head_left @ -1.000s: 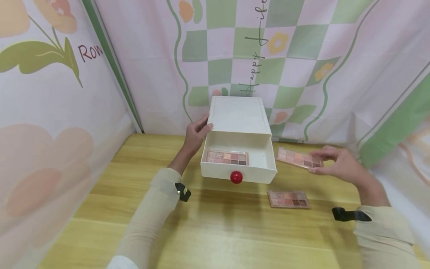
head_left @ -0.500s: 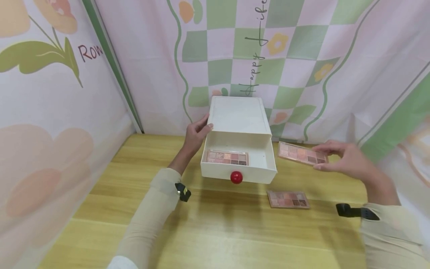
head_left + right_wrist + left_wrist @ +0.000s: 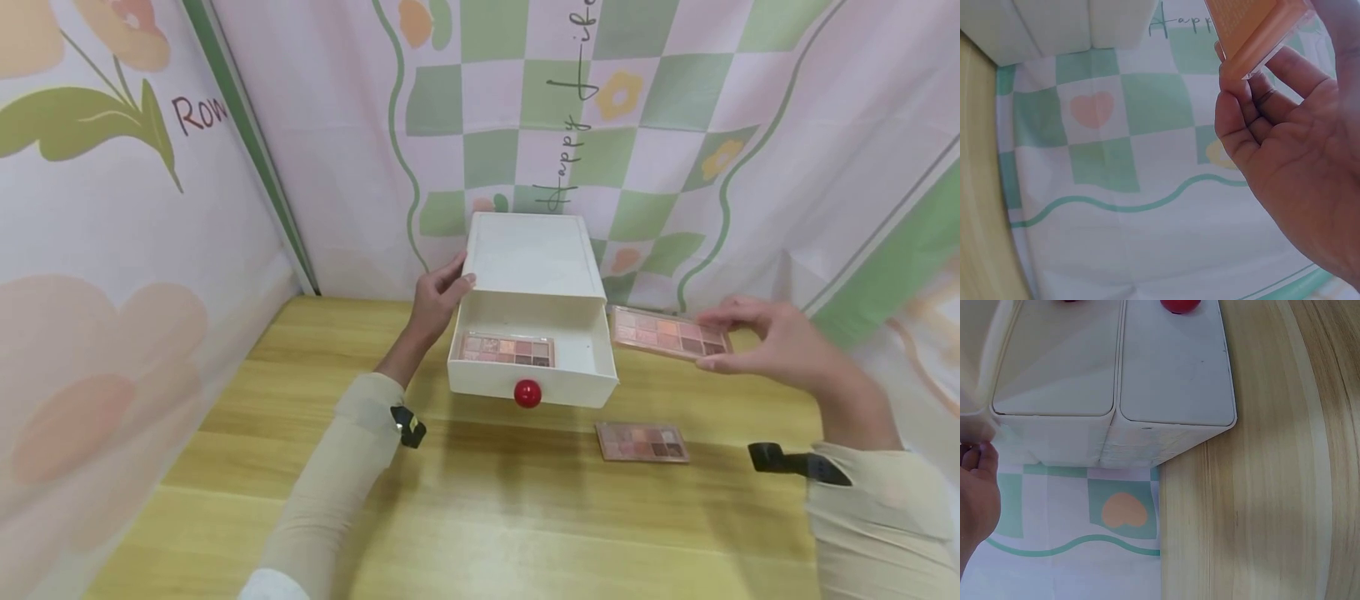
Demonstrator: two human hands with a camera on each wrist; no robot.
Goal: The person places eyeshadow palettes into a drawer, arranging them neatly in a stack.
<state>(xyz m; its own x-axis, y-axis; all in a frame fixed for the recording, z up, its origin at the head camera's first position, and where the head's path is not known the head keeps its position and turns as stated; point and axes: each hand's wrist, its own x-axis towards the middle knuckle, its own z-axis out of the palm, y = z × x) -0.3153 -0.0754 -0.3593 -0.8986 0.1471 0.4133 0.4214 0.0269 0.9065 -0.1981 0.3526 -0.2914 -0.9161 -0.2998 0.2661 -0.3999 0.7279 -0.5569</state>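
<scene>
In the head view, my right hand (image 3: 780, 346) pinches an eyeshadow palette (image 3: 667, 333) by its right end. The palette is raised, its pans facing up, just right of the pulled-out white drawer (image 3: 528, 392). The right wrist view shows the orange underside of the palette (image 3: 1259, 28) between my thumb and fingers. A second palette (image 3: 508, 350) lies inside the drawer at its left. Another palette (image 3: 642, 442) lies on the table below and to the right. My left hand (image 3: 438, 304) rests against the left side of the white drawer box (image 3: 534, 254), thumb near its front corner.
A red knob (image 3: 527, 393) sticks out from the drawer front. Beneath the top box, the left wrist view shows more stacked white drawers (image 3: 1175, 369) with red knobs. A patterned curtain (image 3: 555, 108) hangs close behind the stack. The wooden table (image 3: 480, 525) spreads in front.
My right hand with the palette has first moved right, then a little up and back left towards the drawer. The left hand and drawer have stayed put.
</scene>
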